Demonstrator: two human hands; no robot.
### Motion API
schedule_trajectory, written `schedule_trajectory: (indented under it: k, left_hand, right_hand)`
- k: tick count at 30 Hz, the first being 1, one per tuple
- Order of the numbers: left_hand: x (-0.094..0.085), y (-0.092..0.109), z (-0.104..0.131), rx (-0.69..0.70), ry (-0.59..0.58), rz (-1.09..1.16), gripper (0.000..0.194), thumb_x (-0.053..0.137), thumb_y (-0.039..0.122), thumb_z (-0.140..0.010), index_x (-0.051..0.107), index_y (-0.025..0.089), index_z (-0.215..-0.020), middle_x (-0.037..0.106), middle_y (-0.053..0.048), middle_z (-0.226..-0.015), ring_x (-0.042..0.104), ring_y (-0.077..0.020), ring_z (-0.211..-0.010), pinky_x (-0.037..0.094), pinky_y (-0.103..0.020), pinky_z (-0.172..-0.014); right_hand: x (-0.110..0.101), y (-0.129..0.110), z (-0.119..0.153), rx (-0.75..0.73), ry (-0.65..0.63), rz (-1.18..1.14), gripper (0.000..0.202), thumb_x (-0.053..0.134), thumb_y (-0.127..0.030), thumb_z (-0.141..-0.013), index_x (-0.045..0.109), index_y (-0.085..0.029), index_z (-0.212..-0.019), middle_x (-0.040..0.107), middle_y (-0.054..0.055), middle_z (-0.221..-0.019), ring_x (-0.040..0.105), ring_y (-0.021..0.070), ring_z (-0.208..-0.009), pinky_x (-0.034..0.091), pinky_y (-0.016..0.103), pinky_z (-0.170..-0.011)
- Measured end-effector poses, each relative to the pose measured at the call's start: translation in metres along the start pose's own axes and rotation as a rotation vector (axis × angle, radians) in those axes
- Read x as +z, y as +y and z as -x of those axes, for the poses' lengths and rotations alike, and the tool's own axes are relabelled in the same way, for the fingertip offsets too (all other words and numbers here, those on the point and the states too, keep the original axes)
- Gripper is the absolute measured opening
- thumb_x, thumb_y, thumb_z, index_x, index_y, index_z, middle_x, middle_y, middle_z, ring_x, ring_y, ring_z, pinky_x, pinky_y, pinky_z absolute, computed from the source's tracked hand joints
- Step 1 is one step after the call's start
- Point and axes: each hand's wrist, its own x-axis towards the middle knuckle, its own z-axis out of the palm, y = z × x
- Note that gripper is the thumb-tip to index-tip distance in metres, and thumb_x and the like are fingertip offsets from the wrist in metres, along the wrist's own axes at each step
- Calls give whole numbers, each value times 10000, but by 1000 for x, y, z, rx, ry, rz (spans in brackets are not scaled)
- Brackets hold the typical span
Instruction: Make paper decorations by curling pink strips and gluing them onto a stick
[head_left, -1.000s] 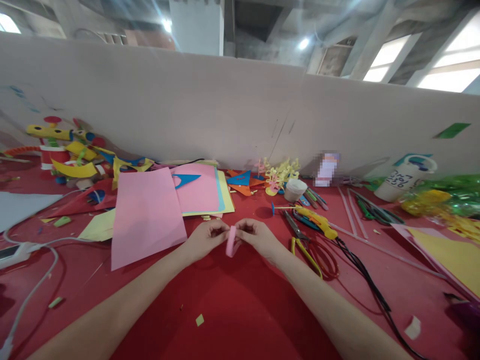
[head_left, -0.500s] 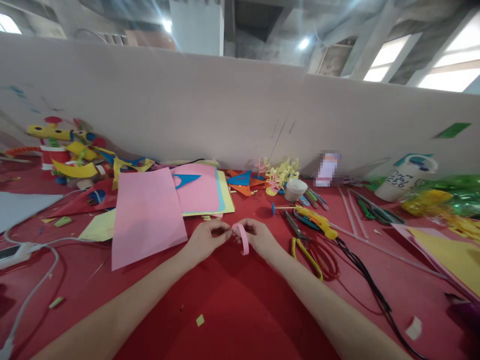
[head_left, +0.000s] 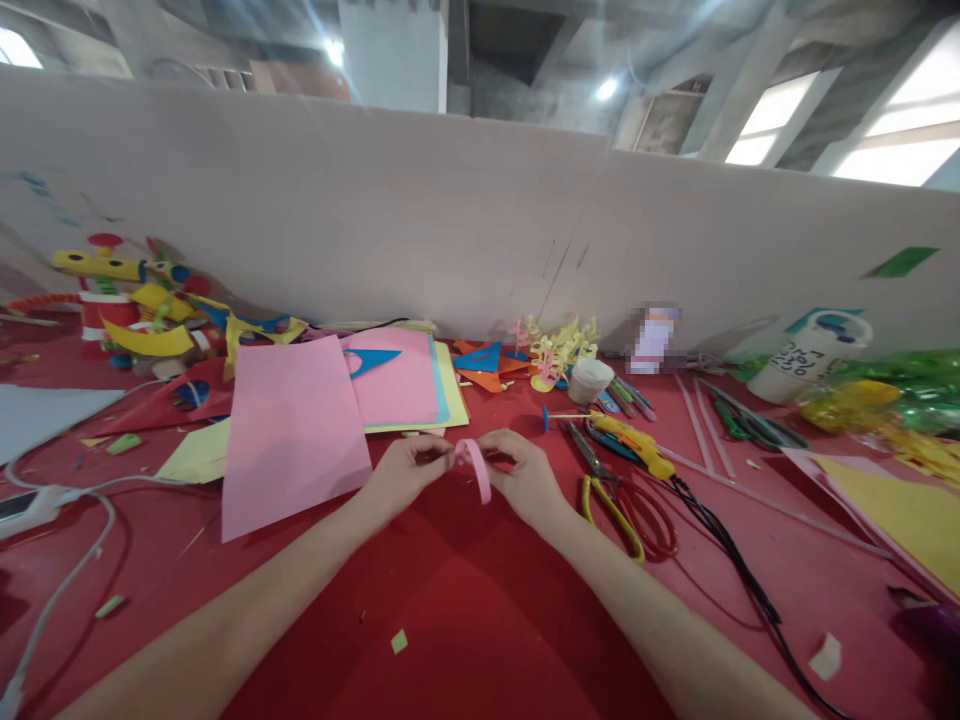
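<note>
A narrow pink strip (head_left: 477, 472) curves in an arc between my two hands, above the red tabletop (head_left: 457, 620). My left hand (head_left: 409, 467) pinches its left end with thumb and forefinger. On the other side, the fingers of my right hand (head_left: 519, 468) are closed on the strip near its upper part. Left of my left hand lies a large pink sheet (head_left: 296, 435), over a stack of coloured sheets (head_left: 405, 390).
Yellow-handled scissors (head_left: 613, 515) and a yellow glue gun (head_left: 634, 440) with a black cord lie at the right. Behind stand a white cup (head_left: 590, 380) and small yellow figures (head_left: 566, 345). Paper models (head_left: 150, 320) crowd the back left. A white cable (head_left: 112, 520) crosses the left side.
Both hands have shifted slightly, with the pink strip moving a little left and up between them. The strip's arc has opened wider.
</note>
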Motion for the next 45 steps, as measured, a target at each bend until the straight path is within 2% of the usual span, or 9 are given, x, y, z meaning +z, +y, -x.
schedule_trajectory:
  k: [6,13,18,25,31,35,39,45]
  left_hand:
    - [2,1,1,53,-79,-58,121,564,259,-715,642,168,-702,631,-14,-707,592,-160,-701,469,-288,-696]
    - [1,2,2,214,-108,-238,127,486,185,-767,611,183,-747,608,-16,-765,572,-150,-744,451,-270,-720]
    - [3,1,2,285,-97,-326,129,459,164,-781,582,185,-746,586,-15,-757,533,-155,-734,427,-275,-696]
    - [-1,6,3,313,-137,-395,139,449,189,-810,561,190,-727,568,-16,-775,515,-164,-767,405,-292,-724]
    - [0,9,5,287,-120,-392,149,445,240,-834,555,199,-742,559,-5,-764,503,-160,-754,399,-289,-709]
    - [0,9,4,249,-120,-347,160,447,269,-835,565,196,-754,569,-7,-770,516,-158,-760,408,-285,-709]
    - [-2,10,3,226,-121,-317,150,455,258,-828,567,191,-753,568,-8,-783,530,-154,-775,417,-271,-714]
    - [-1,8,3,215,-122,-313,160,475,272,-813,586,192,-731,578,-11,-764,540,-155,-753,429,-272,-704]
  right_hand:
    - [-1,3,-1,-71,-29,60,126,610,-287,-769,689,-243,-856,657,62,-847,605,208,-819,496,350,-749]
    - [-3,6,-2,-75,-43,158,96,609,-220,-748,680,-238,-810,639,49,-792,610,185,-721,502,317,-673]
    - [-3,3,-1,-93,-62,137,94,599,-234,-757,675,-237,-812,621,52,-810,602,191,-754,493,337,-714]
    - [-2,-1,-1,-119,-75,117,87,572,-222,-759,656,-234,-778,615,53,-839,592,188,-788,484,333,-740]
    - [-4,-2,-2,-95,-120,240,83,531,-153,-733,597,-203,-735,592,20,-735,535,140,-656,451,266,-622]
    - [-3,3,-3,7,-147,129,36,543,-214,-756,572,-195,-765,601,17,-757,547,138,-693,455,274,-659]
    - [-3,4,-4,93,-201,-49,94,558,-281,-780,572,-189,-781,612,18,-763,563,136,-709,456,289,-704]
    - [-2,2,-4,147,-158,-179,198,641,-340,-714,520,-198,-779,591,-6,-732,574,132,-675,448,284,-671]
